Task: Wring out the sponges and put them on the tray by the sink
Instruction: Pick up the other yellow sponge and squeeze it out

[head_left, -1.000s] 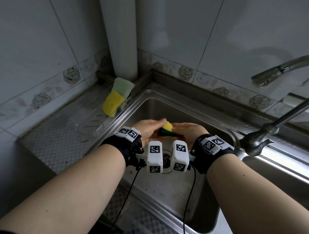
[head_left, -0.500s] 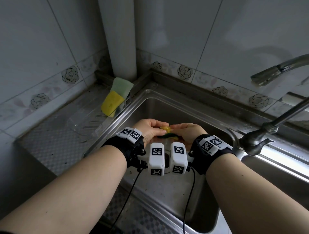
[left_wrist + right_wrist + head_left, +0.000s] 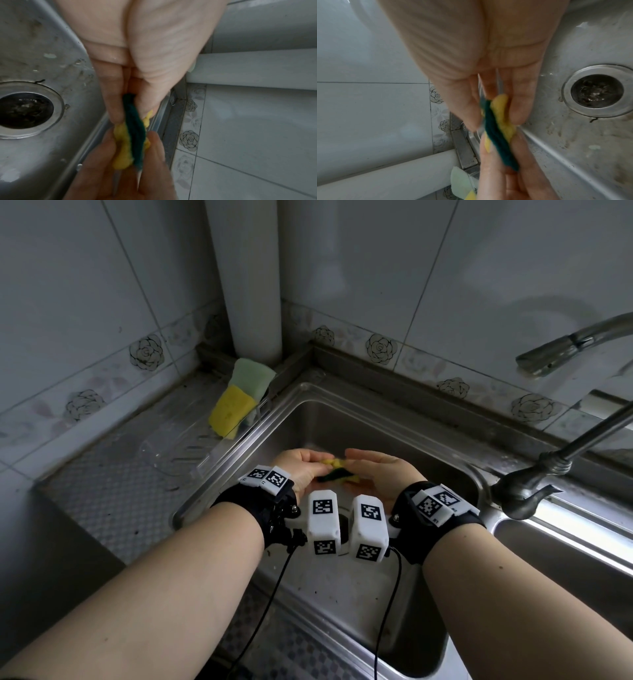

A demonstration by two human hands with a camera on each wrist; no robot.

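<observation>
head: sponge [image 3: 337, 470] over sink [image 3: 394, 426], pinched between left hand [image 3: 301, 465] and right hand [image 3: 375, 470], long axis hand to hand, tray [image 3: 178, 446] on left hand's side; left wrist: left fingers [image 3: 113, 102] pinching one end; right wrist: right fingers [image 3: 520, 106] pinching the other.

White pipe [image 3: 251, 278] at 12 o'clock in tiled corner; tap [image 3: 534, 474] at 3 o'clock; drain [image 3: 25, 109] grimy, in the basin

steel counter [image 3: 102, 491], clear tray [image 3: 178, 453] (ribbed)
</observation>
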